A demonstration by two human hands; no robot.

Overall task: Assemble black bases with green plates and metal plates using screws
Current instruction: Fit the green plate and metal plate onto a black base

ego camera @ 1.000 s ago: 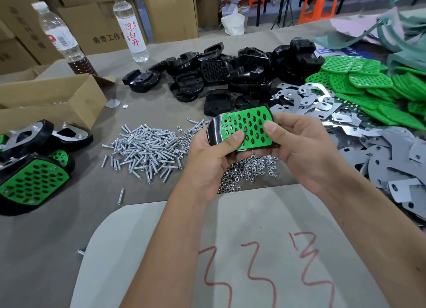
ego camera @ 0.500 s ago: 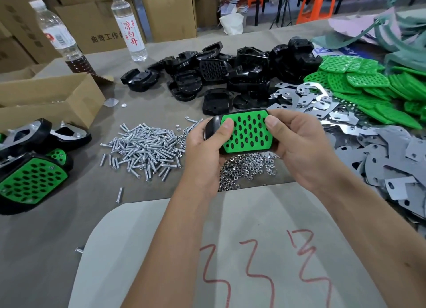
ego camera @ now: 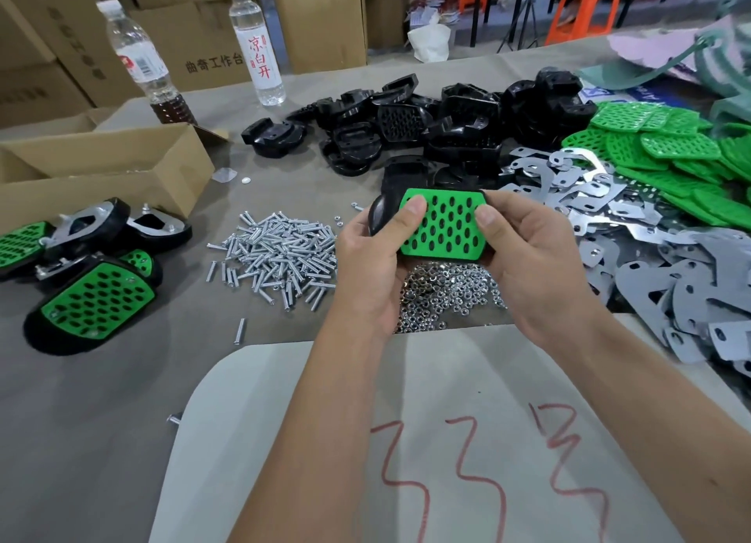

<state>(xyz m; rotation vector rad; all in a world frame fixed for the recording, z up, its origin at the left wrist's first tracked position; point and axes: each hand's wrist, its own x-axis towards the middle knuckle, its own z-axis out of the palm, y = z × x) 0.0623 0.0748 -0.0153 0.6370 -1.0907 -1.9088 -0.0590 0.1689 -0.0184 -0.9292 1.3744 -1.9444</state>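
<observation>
One black base [ego camera: 380,216] with one green plate [ego camera: 443,225] seated on it, held above the nut pile [ego camera: 443,294]. Left hand [ego camera: 376,262] and right hand [ego camera: 532,258]: fingers clamped on its ends, thumbs pressing the plate. Two bottles [ego camera: 256,42] stood behind.

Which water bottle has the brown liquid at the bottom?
The left bottle, behind the open cardboard box. The other bottle, with red characters on its label, holds only clear liquid.

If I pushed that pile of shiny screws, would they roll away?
Probably some would. The screws look round and smooth, so loose ones could roll; a few strays already lie apart. Their heads would likely make them curve, and the tangled heap should mostly slide together.
</observation>
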